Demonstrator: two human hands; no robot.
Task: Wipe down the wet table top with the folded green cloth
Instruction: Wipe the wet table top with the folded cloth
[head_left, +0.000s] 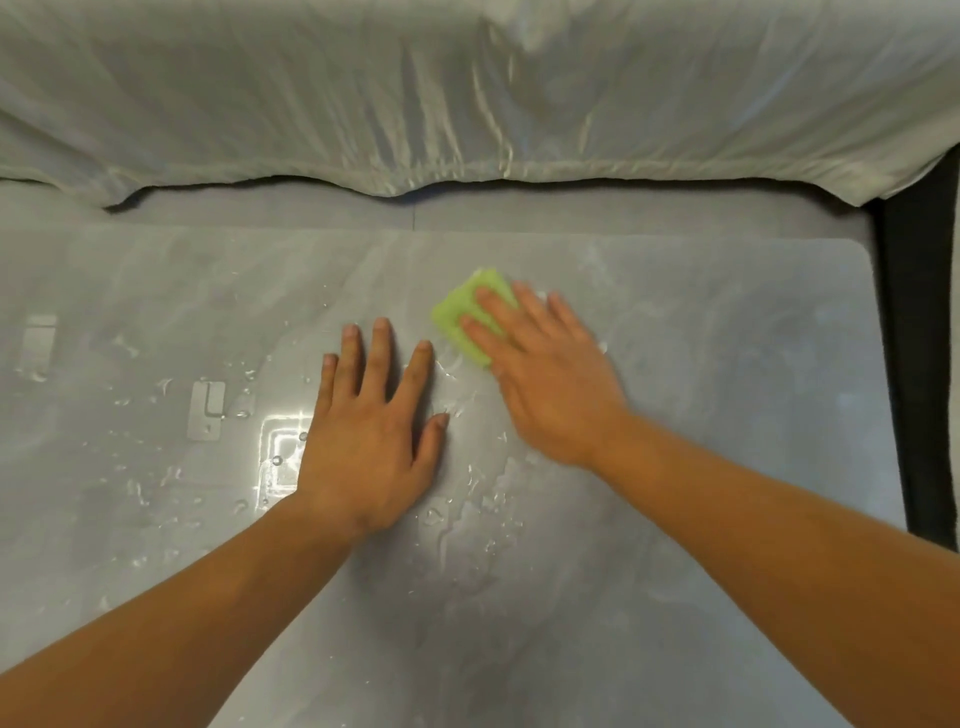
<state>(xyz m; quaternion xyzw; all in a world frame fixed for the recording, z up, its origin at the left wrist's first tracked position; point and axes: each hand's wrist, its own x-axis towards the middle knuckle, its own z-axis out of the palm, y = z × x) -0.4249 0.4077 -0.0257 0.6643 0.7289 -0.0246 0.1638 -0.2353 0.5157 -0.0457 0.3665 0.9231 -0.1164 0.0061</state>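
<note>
**Hands flat on wet grey table, green cloth under the right palm**

Left hand (371, 441) lies flat on the table top (727, 519), palm down, fingers spread and pointing toward 12 o'clock, gripping nothing. Its bare forearm runs back toward 7 o'clock and out of the lower left corner. At 9 o'clock from this hand the surface carries scattered water droplets (156, 478) and bright reflected patches, and bare table stretches to the left frame edge. More beads and a thin pool of water (478, 499) sit between the two wrists.

At 2 o'clock from the left hand lies the folded green cloth (462, 317), flat on the table and just short of the far edge. Right hand (545, 379) presses down on it with extended fingers, covering its right part; the palm is flat, not curled around the cloth. That forearm runs off toward 5 o'clock.

Right of the hand the table looks mostly dry, ending in a rounded corner at 2 o'clock beside a dark strip (919, 364). Beyond the far edge runs a narrow grey floor band, then a draped pale sheet (467, 88).
</note>
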